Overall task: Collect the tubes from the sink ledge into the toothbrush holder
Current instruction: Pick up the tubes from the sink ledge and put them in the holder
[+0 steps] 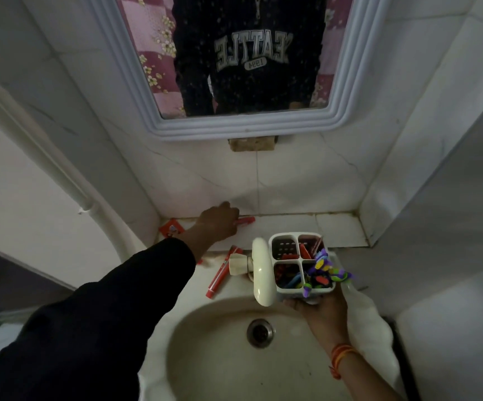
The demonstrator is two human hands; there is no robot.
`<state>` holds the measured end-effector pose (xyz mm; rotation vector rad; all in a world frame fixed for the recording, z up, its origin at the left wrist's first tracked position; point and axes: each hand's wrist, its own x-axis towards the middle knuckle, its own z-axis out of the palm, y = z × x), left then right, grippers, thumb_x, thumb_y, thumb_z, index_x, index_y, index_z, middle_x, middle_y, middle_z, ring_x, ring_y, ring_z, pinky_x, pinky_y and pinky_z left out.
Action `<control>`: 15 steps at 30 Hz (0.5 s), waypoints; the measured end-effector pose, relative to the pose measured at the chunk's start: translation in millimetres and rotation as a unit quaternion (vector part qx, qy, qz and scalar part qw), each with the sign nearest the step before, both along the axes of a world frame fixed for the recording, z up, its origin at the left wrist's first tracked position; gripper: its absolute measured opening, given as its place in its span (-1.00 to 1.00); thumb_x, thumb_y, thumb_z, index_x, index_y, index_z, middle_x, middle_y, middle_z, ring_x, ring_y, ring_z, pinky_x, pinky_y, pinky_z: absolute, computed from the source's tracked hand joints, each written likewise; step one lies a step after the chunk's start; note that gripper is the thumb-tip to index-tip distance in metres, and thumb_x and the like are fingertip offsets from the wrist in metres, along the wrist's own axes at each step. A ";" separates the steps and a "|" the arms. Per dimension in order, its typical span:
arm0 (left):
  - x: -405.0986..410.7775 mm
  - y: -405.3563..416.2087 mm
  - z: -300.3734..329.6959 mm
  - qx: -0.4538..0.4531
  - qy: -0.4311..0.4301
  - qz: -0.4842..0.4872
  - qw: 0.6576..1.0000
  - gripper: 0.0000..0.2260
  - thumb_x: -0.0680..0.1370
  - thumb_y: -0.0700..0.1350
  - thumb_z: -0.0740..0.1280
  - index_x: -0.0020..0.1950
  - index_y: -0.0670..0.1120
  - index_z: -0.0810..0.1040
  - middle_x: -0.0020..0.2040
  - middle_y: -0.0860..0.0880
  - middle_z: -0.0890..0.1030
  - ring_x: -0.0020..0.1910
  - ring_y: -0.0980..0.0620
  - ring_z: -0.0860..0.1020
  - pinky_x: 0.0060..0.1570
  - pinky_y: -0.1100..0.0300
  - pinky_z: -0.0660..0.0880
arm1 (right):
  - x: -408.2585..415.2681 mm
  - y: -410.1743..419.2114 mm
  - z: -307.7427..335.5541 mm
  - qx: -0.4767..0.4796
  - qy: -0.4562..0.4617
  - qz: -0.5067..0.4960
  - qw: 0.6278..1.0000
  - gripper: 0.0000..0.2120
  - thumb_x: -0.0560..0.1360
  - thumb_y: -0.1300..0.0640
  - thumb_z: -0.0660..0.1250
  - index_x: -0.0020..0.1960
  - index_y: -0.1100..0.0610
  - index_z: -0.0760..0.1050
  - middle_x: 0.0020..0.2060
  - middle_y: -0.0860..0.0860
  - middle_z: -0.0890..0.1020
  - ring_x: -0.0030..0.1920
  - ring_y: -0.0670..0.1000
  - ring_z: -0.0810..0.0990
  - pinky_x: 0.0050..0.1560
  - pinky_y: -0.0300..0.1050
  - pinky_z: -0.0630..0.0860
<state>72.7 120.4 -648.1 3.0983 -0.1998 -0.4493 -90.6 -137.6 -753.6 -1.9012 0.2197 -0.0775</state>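
Right hand (318, 311), low and right of centre, cups the white toothbrush holder (301, 264) from beneath, red tubes and brushes already inside. Just left, a red tube (219, 277) lies beside the tap (260, 270). Farther up, left hand (218, 224) curls over another tube (245, 220) on the ledge (338, 227).

1. The tiled sink ledge (335, 227) ran along the wall, beyond the basin rim (194, 287)
2. A red tube (246, 220) lay on the ledge, poking out from under the left hand (220, 222)
3. A small orange packet (170, 228) lay to that hand's left, in the corner
4. Another red tube (218, 277) lay on the rim nearer than the hand, beside the tap (259, 270)
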 end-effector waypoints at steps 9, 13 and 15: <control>-32.3 -39.6 111.9 -0.243 -0.137 0.001 0.960 -0.77 0.57 -0.03 0.44 0.20 -0.06 0.67 0.05 -0.03 0.72 -0.03 0.04 0.68 0.11 0.06 0.64 | -2.6 3.1 11.1 0.001 0.027 -0.002 1.000 -0.29 0.09 0.13 0.74 0.19 0.08 0.56 0.00 -0.09 0.71 0.05 -0.19 0.63 0.02 -0.36 0.53; -54.1 -60.3 150.2 -0.243 -0.133 -0.076 0.958 -0.80 0.56 -0.04 0.47 0.15 -0.06 0.73 -0.02 -0.01 0.75 -0.08 0.08 0.70 0.04 0.18 0.62 | -3.7 2.0 18.2 0.018 0.026 0.022 0.999 -0.30 0.12 0.24 0.72 0.18 0.03 0.52 -0.02 -0.17 0.67 -0.03 -0.42 0.58 -0.08 -0.58 0.45; -62.1 -72.2 152.7 -0.222 -0.118 -0.099 0.963 -0.78 0.53 -0.04 0.50 0.14 -0.06 0.74 0.01 0.00 0.75 -0.06 0.10 0.69 -0.02 0.28 0.56 | -3.3 -0.9 16.5 0.025 0.027 0.029 0.999 -0.28 0.12 0.26 0.72 0.18 -0.04 0.51 0.01 -0.17 0.68 -0.01 -0.46 0.58 -0.05 -0.53 0.48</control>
